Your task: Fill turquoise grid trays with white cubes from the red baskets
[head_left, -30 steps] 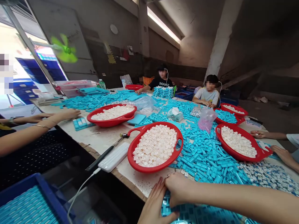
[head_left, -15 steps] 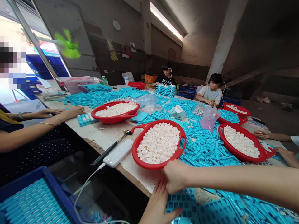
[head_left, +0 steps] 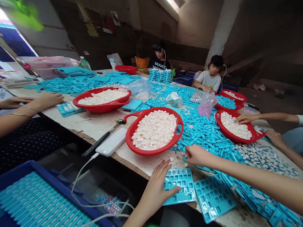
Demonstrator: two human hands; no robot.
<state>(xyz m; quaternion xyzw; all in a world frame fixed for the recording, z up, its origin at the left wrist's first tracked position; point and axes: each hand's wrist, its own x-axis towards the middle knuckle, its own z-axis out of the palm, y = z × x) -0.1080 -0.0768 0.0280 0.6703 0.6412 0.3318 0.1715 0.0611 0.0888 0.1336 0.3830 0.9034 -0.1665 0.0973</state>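
My left hand (head_left: 156, 184) lies with fingers spread along the left edge of a blue tray with square holes (head_left: 181, 184), thumb reaching over its face. A few clear-looking caps sit in the tray's top row. Right of it, my right hand (head_left: 198, 155) is closed in a pinch just beyond the tray's far edge. Small whitish pieces (head_left: 185, 159) lie by its fingertips; whether one is between them I cannot make out. A red basin (head_left: 151, 152) of white caps (head_left: 155, 130) stands beyond both hands. A second holed blue tray (head_left: 214, 197) rests to the right.
Left of the basin lie a white power bank (head_left: 112, 142) with a cable and a small hammer (head_left: 104, 137). Loose blue pieces (head_left: 203, 135) are heaped at the right. A blue crate (head_left: 30, 167) stands low left. Co-workers' hands are at both sides.
My right hand has moved away from my left fingers and the basin's rim, to the right. A co-worker's hand at the right now reaches into a red basin. The whole view has shifted.
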